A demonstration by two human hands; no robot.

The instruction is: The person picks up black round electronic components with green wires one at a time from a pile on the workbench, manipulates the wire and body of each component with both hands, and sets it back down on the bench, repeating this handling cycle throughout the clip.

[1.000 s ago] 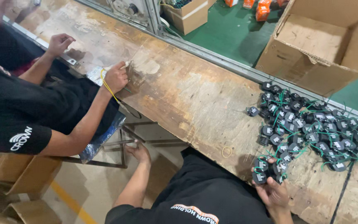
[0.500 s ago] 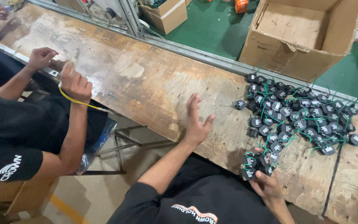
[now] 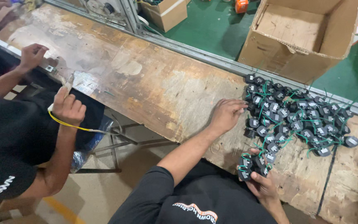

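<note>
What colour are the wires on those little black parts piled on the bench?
Green, seen in the head view: the wires curl among the black parts.

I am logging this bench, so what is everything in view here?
Small round parts: too many to count, black with green wires, heaped at the table's right end.
Worktable: one, worn brown wood, across the picture.
Large carton: one, brown, open, on the green floor behind the table.
Small carton: one, brown, top centre.
Co-worker's hand: one, holding a yellow wire, at left.
Left hand: at the heap's edge, touching parts.
Right hand: holding a cluster of parts.
</note>
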